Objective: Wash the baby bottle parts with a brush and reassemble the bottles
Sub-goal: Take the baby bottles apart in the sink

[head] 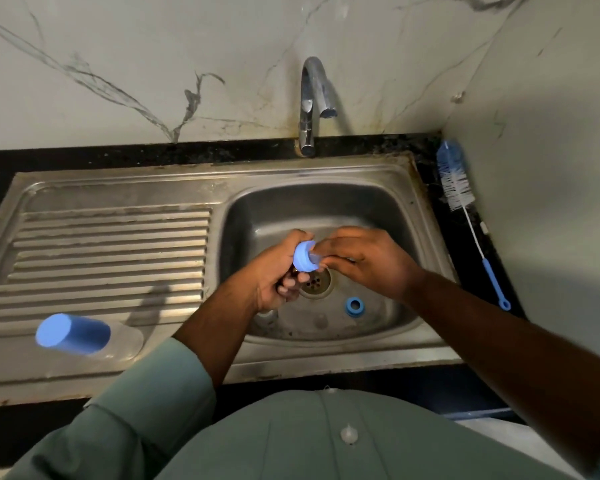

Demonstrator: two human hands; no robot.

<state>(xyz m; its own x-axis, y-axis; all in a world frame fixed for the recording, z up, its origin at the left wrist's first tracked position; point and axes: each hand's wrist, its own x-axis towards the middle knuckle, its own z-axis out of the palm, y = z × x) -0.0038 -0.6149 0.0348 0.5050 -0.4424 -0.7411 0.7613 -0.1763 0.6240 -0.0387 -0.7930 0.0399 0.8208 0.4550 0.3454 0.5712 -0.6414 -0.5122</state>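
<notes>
leaning over the sink, a person in a pale green buttoned shirt has both forearms stretched out above the stainless steel basin. to the near left of the left hand, on the ribbed steel draining board, lies a clear baby bottle with a tall blue cap, on its side with the cap pointing left. just below the right hand, on the basin floor, rests a small blue screw ring, lying flat with its hole up, and near it two faint clear pieces that are too dim to identify.

the left hand is curled round a bottle whose body is mostly hidden in the fist; its blue collar and clear teat stick out of the top of the fist, tilted toward the right hand. the right hand meets it from the right, fingers bent and fingertips touching the teat end; whether they pinch it or only touch cannot be told. both hands hover right over the round brass-coloured drain strainer.

well to the right of the right hand, on the dark stone counter, lies a long bottle brush with a blue-and-white bristle head, white wire stem and blue loop handle, bristles pointing away. beyond the hands, a curved chrome tap rises in front of the white marbled wall.
</notes>
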